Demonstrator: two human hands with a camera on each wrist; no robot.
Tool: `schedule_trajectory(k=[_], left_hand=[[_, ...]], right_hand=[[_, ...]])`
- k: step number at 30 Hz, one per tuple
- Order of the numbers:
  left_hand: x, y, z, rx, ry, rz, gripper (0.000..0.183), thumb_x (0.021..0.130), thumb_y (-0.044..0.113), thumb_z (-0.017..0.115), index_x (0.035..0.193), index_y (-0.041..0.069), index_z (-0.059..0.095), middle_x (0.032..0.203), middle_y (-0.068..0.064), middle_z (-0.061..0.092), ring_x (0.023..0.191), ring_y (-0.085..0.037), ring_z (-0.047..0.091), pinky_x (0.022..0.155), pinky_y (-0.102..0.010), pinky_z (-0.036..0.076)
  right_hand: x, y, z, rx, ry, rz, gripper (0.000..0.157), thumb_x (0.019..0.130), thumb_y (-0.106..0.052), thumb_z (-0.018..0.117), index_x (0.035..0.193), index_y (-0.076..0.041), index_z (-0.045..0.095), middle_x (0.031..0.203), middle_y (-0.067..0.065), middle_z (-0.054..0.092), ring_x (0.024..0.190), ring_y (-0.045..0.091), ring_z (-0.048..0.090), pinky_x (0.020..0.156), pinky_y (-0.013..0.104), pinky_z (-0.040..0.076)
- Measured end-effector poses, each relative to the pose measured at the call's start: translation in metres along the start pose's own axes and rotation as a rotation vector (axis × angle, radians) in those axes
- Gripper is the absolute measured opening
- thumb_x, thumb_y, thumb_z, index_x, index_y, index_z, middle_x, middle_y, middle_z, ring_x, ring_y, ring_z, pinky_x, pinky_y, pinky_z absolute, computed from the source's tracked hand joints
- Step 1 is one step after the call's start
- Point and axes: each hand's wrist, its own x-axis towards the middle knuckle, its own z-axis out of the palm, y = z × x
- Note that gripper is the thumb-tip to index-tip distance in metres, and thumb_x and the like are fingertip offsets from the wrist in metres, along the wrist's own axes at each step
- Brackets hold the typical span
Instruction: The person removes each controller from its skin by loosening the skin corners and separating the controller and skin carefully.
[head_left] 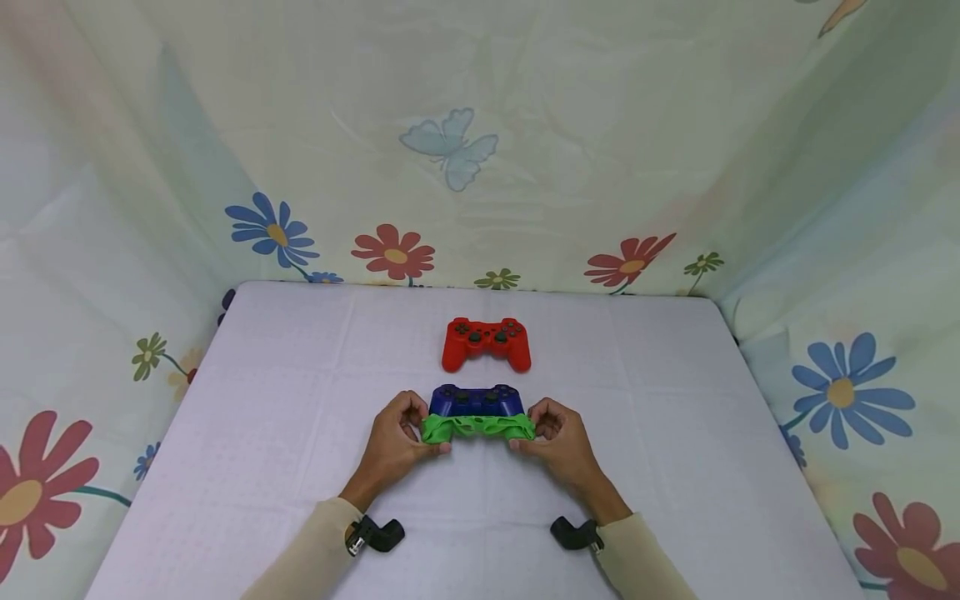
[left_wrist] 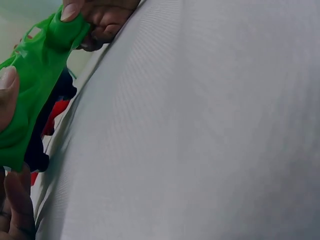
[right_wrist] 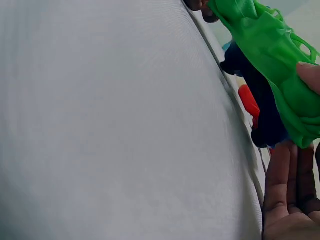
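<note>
1. Head view: near the middle of the white-covered table (head_left: pixel 637 500), a blue controller (head_left: pixel 476 404) sits between the left hand (head_left: pixel 393 433) and the right hand (head_left: pixel 562 437). A stretchy green cover (head_left: pixel 487 425) wraps its near portion, handles included; the far portion, with buttons and sticks, is bare. A red controller (head_left: pixel 487 332) lies just beyond, apart from both hands. Step in hand, as judged: fitting the cover over the blue controller. Fitting appears incomplete. The next move would call for an even pull of both edges toward the far side, holes lined up with the controls. Risk noted: thin material may slip or tear if one side is pulled harder.

2. Left wrist view: the left thumb (left_wrist: pixel 7 92) presses the outer face of the green cover, with fingers at its near end; grip judged a pinch on the cover. The blue body protrudes beyond the green edge, ahead of the thumb. Red shows behind it.

3. Right wrist view: the right thumb (right_wrist: pixel 311 75) bears on the green face while the right fingers (right_wrist: pixel 280 185) meet the cover's lower corner; this grip is likewise a pinch. Whether the blue controller touches the table cannot be determined.
</note>
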Motion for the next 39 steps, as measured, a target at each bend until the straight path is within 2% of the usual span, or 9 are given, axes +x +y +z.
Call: schedule_trajectory(k=[4, 10, 17, 21, 26, 32, 37, 39], left_hand=[[0.001, -0.001, 0.002, -0.001, 0.019, 0.0, 0.054, 0.065, 0.014, 0.104, 0.095, 0.018, 0.059, 0.084, -0.004, 0.062, 0.067, -0.012, 0.053, 0.058, -0.023, 0.046], [0.0, -0.003, 0.004, 0.039, 0.04, 0.012, 0.051, 0.065, 0.02, 0.104, 0.09, 0.021, 0.059, 0.081, -0.001, 0.061, 0.062, -0.01, 0.048, 0.056, -0.022, 0.042], [-0.004, -0.006, 0.01, 0.05, 0.095, 0.105, 0.045, 0.071, 0.019, 0.101, 0.085, 0.019, 0.059, 0.075, 0.0, 0.058, 0.059, -0.007, 0.046, 0.054, -0.021, 0.04], [-0.004, -0.007, 0.013, 0.052, 0.084, 0.14, 0.038, 0.076, 0.02, 0.099, 0.087, 0.018, 0.063, 0.075, -0.002, 0.059, 0.063, -0.01, 0.05, 0.055, -0.022, 0.042], [-0.003, -0.005, 0.007, 0.112, -0.001, 0.101, 0.043, 0.072, 0.024, 0.101, 0.101, 0.024, 0.069, 0.091, 0.002, 0.064, 0.078, -0.016, 0.059, 0.064, -0.022, 0.048], [-0.003, -0.001, -0.005, 0.152, -0.178, 0.043, 0.059, 0.069, 0.03, 0.102, 0.117, 0.027, 0.067, 0.103, 0.003, 0.065, 0.082, -0.018, 0.061, 0.068, -0.025, 0.052], [-0.002, 0.0, -0.009, 0.148, -0.309, 0.043, 0.06, 0.072, 0.032, 0.1, 0.121, 0.027, 0.066, 0.108, 0.004, 0.067, 0.096, -0.018, 0.062, 0.076, -0.028, 0.052], [-0.002, 0.001, -0.01, 0.146, -0.347, 0.053, 0.054, 0.075, 0.032, 0.099, 0.118, 0.028, 0.067, 0.107, 0.005, 0.067, 0.094, -0.019, 0.062, 0.077, -0.028, 0.051]], right_hand=[[0.0, 0.001, 0.0, 0.026, 0.026, 0.006, 0.043, 0.07, 0.009, 0.093, 0.094, 0.005, 0.057, 0.1, 0.006, 0.064, 0.081, 0.008, 0.06, 0.071, 0.017, 0.054], [-0.001, -0.002, -0.001, 0.023, 0.028, 0.019, 0.043, 0.069, 0.006, 0.094, 0.092, 0.003, 0.058, 0.09, 0.005, 0.06, 0.077, 0.007, 0.057, 0.066, 0.018, 0.052], [0.0, -0.001, 0.006, 0.003, 0.063, 0.029, 0.034, 0.071, 0.011, 0.089, 0.09, 0.003, 0.061, 0.084, 0.005, 0.063, 0.075, 0.009, 0.059, 0.066, 0.02, 0.054], [0.002, 0.001, 0.011, -0.008, -0.008, 0.017, 0.028, 0.075, 0.014, 0.083, 0.093, 0.002, 0.065, 0.087, 0.006, 0.068, 0.076, 0.01, 0.066, 0.069, 0.022, 0.059], [0.004, -0.003, 0.01, 0.011, -0.136, -0.008, 0.036, 0.075, 0.01, 0.087, 0.101, 0.002, 0.063, 0.095, 0.009, 0.068, 0.08, 0.011, 0.067, 0.073, 0.022, 0.059], [0.004, -0.007, 0.004, 0.005, -0.228, -0.009, 0.052, 0.074, 0.002, 0.094, 0.11, 0.0, 0.056, 0.104, 0.007, 0.064, 0.089, 0.011, 0.066, 0.082, 0.027, 0.06], [0.005, -0.009, 0.0, 0.008, -0.299, 0.0, 0.06, 0.076, -0.001, 0.094, 0.125, 0.001, 0.059, 0.112, 0.012, 0.066, 0.094, 0.014, 0.066, 0.086, 0.029, 0.06], [0.005, -0.008, -0.003, -0.01, -0.342, 0.008, 0.059, 0.078, -0.002, 0.093, 0.129, 0.0, 0.063, 0.116, 0.013, 0.068, 0.094, 0.014, 0.067, 0.086, 0.027, 0.059]])
